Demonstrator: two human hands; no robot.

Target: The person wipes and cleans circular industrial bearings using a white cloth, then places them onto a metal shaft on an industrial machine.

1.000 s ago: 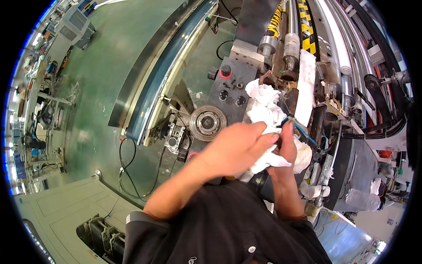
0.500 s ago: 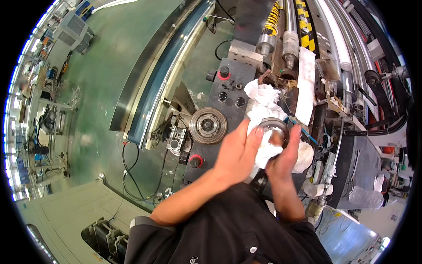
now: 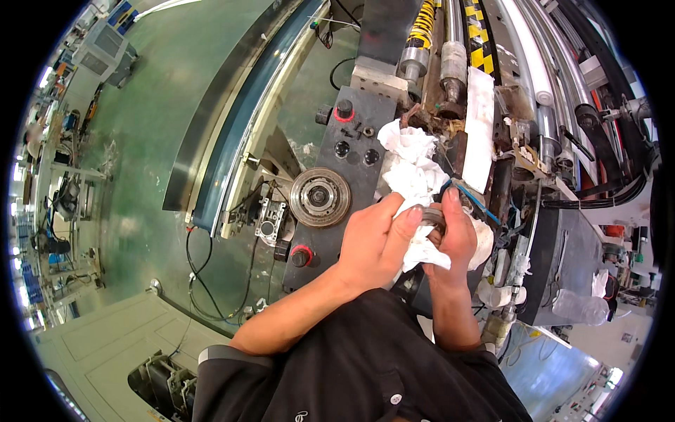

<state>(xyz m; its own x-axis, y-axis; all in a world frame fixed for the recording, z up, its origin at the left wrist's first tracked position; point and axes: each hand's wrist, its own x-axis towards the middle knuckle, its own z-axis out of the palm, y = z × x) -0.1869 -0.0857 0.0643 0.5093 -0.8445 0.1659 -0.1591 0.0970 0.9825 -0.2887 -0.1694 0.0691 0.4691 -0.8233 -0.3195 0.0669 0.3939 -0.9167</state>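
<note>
A grey metal ring (image 3: 432,216), which looks like a bearing ring, is held between my two hands in front of my chest. My left hand (image 3: 380,243) grips its left side, thumb along the rim. On the other side my right hand (image 3: 453,243) is closed round it, its thumb up. A white rag (image 3: 427,255) hangs out below the ring, between the hands; part of it is hidden by the fingers. More crumpled white cloth (image 3: 411,151) lies just beyond, on the machine.
Left of my hands, a round grooved metal disc (image 3: 320,197) sits on the dark machine plate (image 3: 355,179) with black knobs. Rollers (image 3: 455,63) run away at the far right. A conveyor (image 3: 242,133) stands to the left, a clear plastic bottle (image 3: 580,307) at right.
The ring has tipped from showing its round opening to a more edge-on position. My right hand has closed further round it, nearer the left. The whole view has shifted slightly.
</note>
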